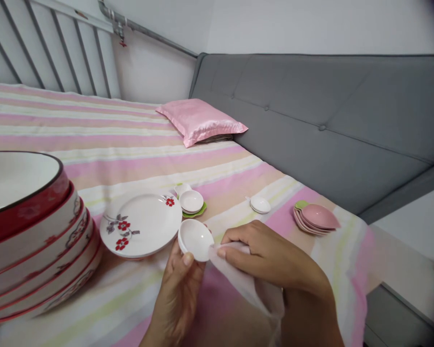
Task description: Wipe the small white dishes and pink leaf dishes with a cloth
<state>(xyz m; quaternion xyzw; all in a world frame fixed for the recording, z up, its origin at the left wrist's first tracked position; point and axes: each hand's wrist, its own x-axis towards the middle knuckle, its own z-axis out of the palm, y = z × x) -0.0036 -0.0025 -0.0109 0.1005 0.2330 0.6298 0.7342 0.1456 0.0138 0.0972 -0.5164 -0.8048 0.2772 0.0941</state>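
My left hand (183,284) grips a small white dish (197,239) from below, its thumb over the near rim. Pinched in my right hand (264,258) is a thin white cloth or tissue (244,277), which hangs down towards me and meets the dish's right edge. Just beyond the dish, a white plate with red flowers (144,224) lies on another plate. Behind it sits a small white dish (191,201) on a green leaf-shaped one. Farther right are more small white dishes (260,204) and a stack of pink leaf-shaped dishes (316,219).
Large red and white bowls (39,241) stand stacked high at the left. Everything rests on a striped bedspread (104,303). A pink pillow (206,120) lies against the grey headboard (311,96), with a radiator (50,48) and a pipe at the far left.
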